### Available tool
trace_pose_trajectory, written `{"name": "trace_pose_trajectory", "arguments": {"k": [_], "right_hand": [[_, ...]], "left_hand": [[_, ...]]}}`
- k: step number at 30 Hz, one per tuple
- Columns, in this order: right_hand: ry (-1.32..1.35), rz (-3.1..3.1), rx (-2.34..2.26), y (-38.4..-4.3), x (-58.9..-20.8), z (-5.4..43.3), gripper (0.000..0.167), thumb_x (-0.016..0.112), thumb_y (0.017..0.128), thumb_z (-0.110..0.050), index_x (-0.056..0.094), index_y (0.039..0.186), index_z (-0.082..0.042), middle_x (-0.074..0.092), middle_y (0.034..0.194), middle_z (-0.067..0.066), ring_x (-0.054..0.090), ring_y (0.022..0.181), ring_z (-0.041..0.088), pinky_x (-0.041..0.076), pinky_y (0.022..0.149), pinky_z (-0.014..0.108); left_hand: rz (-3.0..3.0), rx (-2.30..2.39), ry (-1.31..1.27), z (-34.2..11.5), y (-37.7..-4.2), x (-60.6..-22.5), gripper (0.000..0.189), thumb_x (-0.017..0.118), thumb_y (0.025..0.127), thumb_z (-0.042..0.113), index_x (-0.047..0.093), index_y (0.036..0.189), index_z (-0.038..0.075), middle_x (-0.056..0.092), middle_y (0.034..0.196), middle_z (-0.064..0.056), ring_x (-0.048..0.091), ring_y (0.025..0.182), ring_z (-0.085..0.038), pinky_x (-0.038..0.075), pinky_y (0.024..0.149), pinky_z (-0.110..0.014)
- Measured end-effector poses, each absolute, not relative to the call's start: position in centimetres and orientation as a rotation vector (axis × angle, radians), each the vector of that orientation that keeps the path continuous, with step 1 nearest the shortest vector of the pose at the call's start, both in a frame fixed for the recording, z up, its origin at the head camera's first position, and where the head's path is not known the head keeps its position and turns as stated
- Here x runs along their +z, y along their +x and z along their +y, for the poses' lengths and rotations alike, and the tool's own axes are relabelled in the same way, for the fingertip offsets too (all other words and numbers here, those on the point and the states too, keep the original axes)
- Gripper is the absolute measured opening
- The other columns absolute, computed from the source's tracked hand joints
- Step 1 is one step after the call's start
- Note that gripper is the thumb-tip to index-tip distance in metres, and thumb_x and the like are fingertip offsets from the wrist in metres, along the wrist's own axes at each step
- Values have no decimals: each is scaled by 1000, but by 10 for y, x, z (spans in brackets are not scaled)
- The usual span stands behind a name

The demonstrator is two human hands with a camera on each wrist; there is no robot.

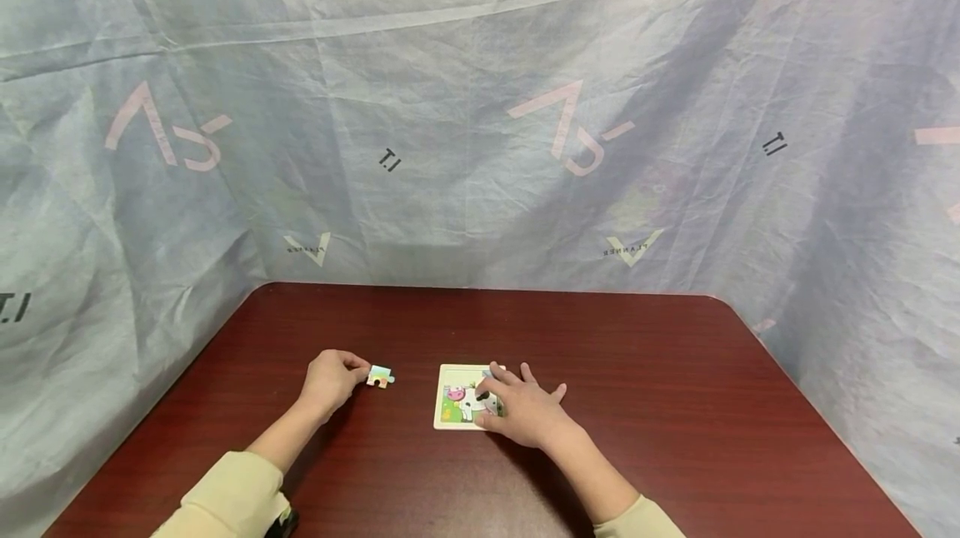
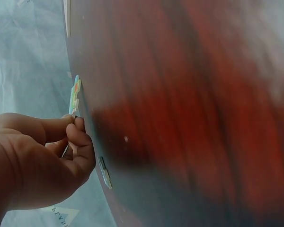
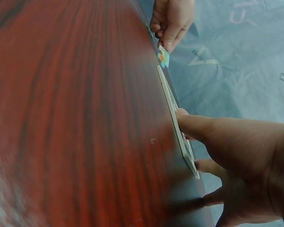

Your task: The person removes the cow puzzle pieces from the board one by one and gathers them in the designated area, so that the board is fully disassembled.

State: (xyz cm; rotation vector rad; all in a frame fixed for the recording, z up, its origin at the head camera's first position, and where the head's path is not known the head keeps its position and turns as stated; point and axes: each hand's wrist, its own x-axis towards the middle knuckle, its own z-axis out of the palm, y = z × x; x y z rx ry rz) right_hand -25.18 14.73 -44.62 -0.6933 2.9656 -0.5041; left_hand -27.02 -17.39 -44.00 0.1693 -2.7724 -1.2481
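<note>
My left hand (image 1: 330, 382) pinches a jigsaw puzzle piece (image 1: 381, 377) between thumb and fingers. This piece has pale blue, green and orange print, and in the left wrist view it is tilted above the table. To its right lies a square puzzle board (image 1: 438, 398) with a pale frame and a cow picture. Over the board's right side is my right hand (image 1: 528, 411), fingers spread, thumb and index finger on the picture. Its palm and fingers hide that side of the board. In the right wrist view the thumb (image 3: 191, 124) presses on the board.
A second puzzle piece (image 2: 105, 173) lies on the table beside my left hand; the hand hides it in the head view. The dark red wooden table (image 1: 637, 355) has rounded far corners. Grey printed fabric (image 1: 465, 188) hangs behind it and along both sides.
</note>
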Motion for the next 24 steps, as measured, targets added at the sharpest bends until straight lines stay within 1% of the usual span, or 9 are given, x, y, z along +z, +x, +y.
{"name": "trace_pose_trajectory", "arguments": {"k": [2, 4, 7, 9, 13, 19, 24], "right_hand": [[-692, 2966, -503, -252, -447, 147, 32, 67, 95, -48, 59, 120, -32, 38, 160, 3, 29, 143, 52, 17, 84, 91], [-693, 2967, -505, -252, -446, 147, 32, 67, 95, -48, 59, 120, -32, 38, 160, 3, 29, 143, 52, 18, 84, 91], [-688, 2963, -511, -252, -445, 147, 31, 68, 95, -48, 60, 121, -32, 38, 160, 3, 29, 143, 51, 17, 84, 91], [-690, 2963, -515, -251, -445, 147, 31, 68, 94, -48, 60, 120, -32, 39, 159, 3, 30, 143, 51, 18, 84, 91], [-688, 2965, -510, -249, -444, 146, 31, 69, 94, -48, 60, 120, -32, 39, 159, 2, 31, 143, 51, 19, 84, 91], [-684, 2965, -495, -250, -443, 146, 31, 68, 94, -48, 59, 120, -33, 39, 159, 2, 30, 143, 50, 19, 84, 91], [-684, 2959, -501, -249, -443, 146, 31, 68, 95, -48, 59, 120, -33, 38, 160, 2, 30, 143, 50, 19, 84, 91]], "left_hand": [[-2783, -1201, 159, -176, -270, -439, 9, 68, 94, 6, 76, 93, 1, 71, 101, -14, 61, 90, -27, 50, 74, -40], [-2787, -1184, 154, -178, -269, -438, 8, 69, 94, 6, 75, 92, 2, 70, 98, -14, 61, 88, -27, 50, 73, -40], [-2790, -1170, 159, -181, -270, -437, 7, 69, 93, 6, 74, 90, 2, 69, 91, -10, 56, 79, -25, 47, 67, -36], [-2799, -1149, 159, -183, -270, -437, 8, 69, 94, 6, 73, 89, 2, 68, 88, -9, 55, 76, -23, 46, 65, -35], [-2824, -1086, 156, -188, -271, -437, 9, 68, 95, 7, 74, 89, 3, 69, 88, -9, 56, 77, -23, 48, 67, -38], [-2835, -1013, 141, -192, -271, -438, 8, 69, 93, 6, 75, 87, 4, 70, 89, -11, 59, 79, -25, 49, 73, -43], [-2843, -997, 138, -192, -271, -437, 8, 69, 93, 6, 74, 87, 3, 70, 88, -11, 59, 79, -25, 50, 74, -44]]}}
